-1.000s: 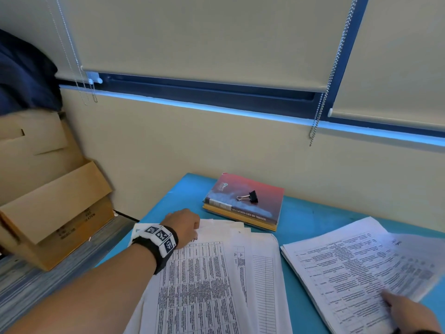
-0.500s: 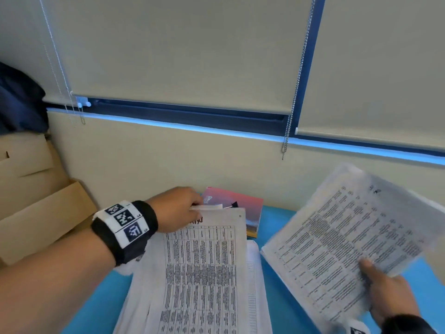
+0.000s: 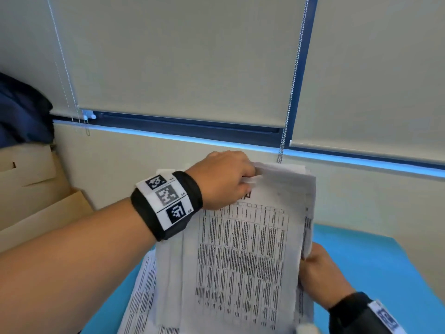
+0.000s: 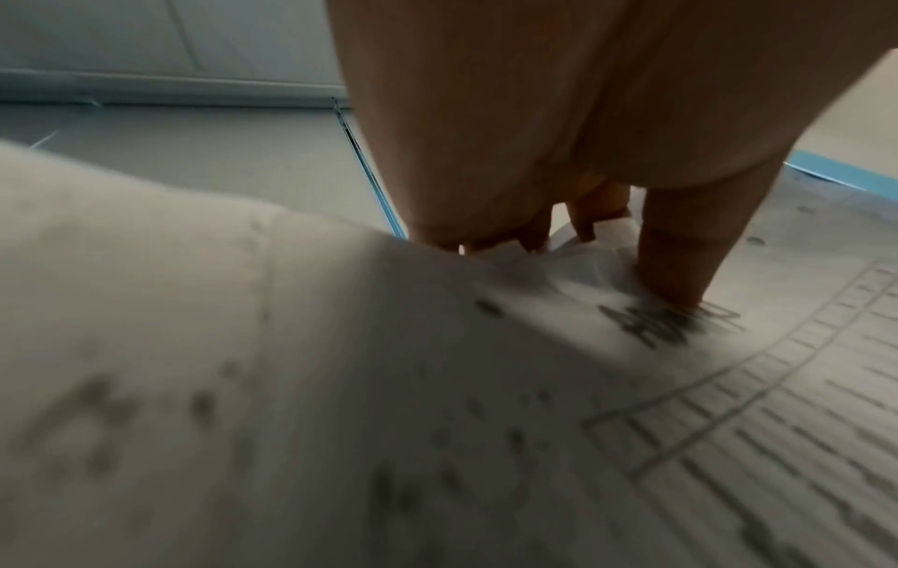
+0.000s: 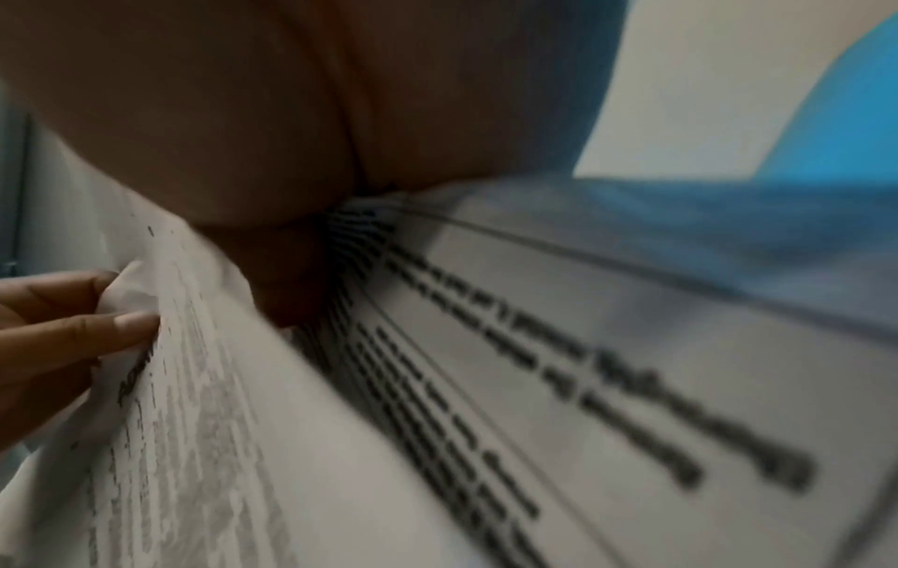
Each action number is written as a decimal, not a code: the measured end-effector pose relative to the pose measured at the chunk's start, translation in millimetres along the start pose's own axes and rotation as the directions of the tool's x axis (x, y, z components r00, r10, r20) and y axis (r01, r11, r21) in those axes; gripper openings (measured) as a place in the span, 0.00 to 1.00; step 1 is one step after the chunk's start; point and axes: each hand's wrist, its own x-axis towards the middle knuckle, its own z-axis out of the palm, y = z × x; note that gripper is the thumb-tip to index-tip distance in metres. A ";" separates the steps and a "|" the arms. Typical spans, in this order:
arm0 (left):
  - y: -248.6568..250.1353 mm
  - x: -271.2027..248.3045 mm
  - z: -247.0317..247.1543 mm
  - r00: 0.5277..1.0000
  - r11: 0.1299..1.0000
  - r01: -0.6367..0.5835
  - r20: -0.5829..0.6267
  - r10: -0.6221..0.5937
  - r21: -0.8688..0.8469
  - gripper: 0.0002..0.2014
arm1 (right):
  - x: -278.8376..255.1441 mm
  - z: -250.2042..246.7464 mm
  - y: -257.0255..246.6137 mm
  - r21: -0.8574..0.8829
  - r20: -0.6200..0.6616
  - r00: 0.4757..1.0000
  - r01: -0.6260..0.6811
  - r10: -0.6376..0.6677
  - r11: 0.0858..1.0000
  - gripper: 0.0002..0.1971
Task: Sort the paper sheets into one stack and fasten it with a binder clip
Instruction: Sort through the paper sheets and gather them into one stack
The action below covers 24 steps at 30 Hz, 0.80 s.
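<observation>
A raised stack of printed paper sheets (image 3: 243, 256) stands tilted above the blue table (image 3: 375, 268). My left hand (image 3: 224, 179) grips its top left corner, thumb on the front page (image 4: 670, 269) and fingers curled behind. My right hand (image 3: 320, 273) holds the stack's right edge lower down, with sheets (image 5: 437, 384) pressed against its palm. More printed sheets (image 3: 142, 297) lie on the table under the stack at the lower left. The binder clip and the red book it lay on are hidden behind the raised papers.
Cardboard boxes (image 3: 36, 208) stand to the left of the table, with dark cloth (image 3: 21, 114) above them. A wall with roller blinds and hanging bead chains (image 3: 286, 121) lies straight ahead.
My right hand has brought its bundle of sheets leftward onto the left pile. Both hands have lifted the joined stack upright, and it now covers the red book and clip.
</observation>
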 end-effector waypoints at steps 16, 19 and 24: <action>-4.2 -19.2 13.9 0.999 0.986 -0.034 -0.022 0.030 -0.166 0.10 | 2.6 24.4 13.7 0.282 -0.043 0.998 -0.023 0.036 0.959 0.09; -20.6 -34.5 22.0 0.980 0.948 0.022 -0.182 -0.084 -0.318 0.19 | -0.9 24.9 21.0 0.326 -0.064 0.995 -0.056 0.081 0.944 0.09; -69.1 -75.1 85.9 0.782 0.373 0.036 -0.206 -0.589 -0.927 0.38 | -4.4 21.4 35.2 0.479 -0.109 0.989 -0.037 0.101 0.877 0.44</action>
